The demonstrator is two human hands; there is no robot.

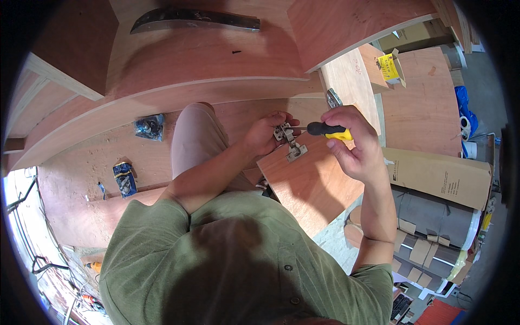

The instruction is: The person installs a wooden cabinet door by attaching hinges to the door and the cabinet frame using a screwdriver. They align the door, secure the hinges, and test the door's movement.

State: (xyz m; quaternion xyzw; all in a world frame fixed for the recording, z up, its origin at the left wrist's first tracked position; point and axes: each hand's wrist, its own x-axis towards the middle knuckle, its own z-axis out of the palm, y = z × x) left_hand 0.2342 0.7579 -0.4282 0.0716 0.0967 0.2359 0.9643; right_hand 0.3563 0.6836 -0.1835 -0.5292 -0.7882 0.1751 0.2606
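Observation:
My left hand (261, 136) grips the arm of a metal cabinet hinge (296, 154), its fingers closed round the upper end. The hinge's lower plate lies against the edge of a reddish wooden panel (319, 187). In my right hand (360, 135) is a screwdriver (324, 129) with a black and yellow handle. Its shaft points left at the hinge, and the tip is at or close to the metal by my left fingers; exact contact cannot be made out. Just beyond my right hand, a second metal hinge (333, 97) sits by a pale board.
A wooden cabinet shelf (179, 59) spans the top, bearing a dark curved strip (195, 19) and a small screw (236, 52). At right are a yellow screw box (389, 69) and a long cardboard box (439, 176). Two plastic packets (149, 127) (125, 179) lie at left.

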